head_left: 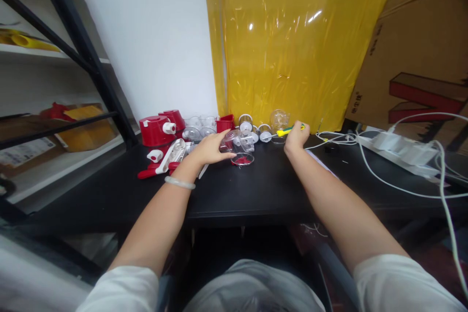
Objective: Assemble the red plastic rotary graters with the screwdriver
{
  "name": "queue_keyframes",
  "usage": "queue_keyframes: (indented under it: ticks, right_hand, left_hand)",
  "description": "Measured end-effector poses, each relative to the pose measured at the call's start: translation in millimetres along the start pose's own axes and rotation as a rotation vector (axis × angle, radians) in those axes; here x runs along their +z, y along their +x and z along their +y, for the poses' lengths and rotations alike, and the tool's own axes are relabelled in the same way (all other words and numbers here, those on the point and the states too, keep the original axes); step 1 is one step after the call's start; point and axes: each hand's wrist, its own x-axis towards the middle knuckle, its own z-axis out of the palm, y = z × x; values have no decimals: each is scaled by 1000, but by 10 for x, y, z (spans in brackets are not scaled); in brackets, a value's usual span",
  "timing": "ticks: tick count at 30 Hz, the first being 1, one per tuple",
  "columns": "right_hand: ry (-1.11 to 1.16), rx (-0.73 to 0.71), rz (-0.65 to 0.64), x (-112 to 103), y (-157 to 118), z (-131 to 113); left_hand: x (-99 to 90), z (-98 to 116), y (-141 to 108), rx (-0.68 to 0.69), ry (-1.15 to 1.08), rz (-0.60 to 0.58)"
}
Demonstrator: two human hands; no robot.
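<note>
My left hand (211,148) curls around the near side of a clear plastic housing (245,140), thumb low and fingers over its top. Just below it lies a shallow clear round dish (243,159) with small red pieces inside. In my right hand (297,136) is a screwdriver with a yellow and green handle (285,132), its shaft pointing left toward the housing. Whether the tip touches anything is too small to tell. Behind the hands stand several round drums with white ends (264,132) and another clear plastic housing (280,118).
Red machine bodies (155,131), a white and red handle part (171,157) and clear cups (192,133) crowd the left. A red container (225,122) stands at the back. White cables and a power strip (402,152) lie right. Yellow plastic sheeting (292,48) hangs behind the black table (248,195).
</note>
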Motion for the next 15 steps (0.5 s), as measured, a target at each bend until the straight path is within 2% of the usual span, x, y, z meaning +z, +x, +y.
queue_keyframes:
  ticks: [6,15]
  right_hand:
    - [-65,98,-45,-8,-79,-12]
    - [-111,91,-49,16,-52,165]
  left_hand:
    - [15,17,3,-46,28,-19]
    - [36,30,3,-64,9,-36]
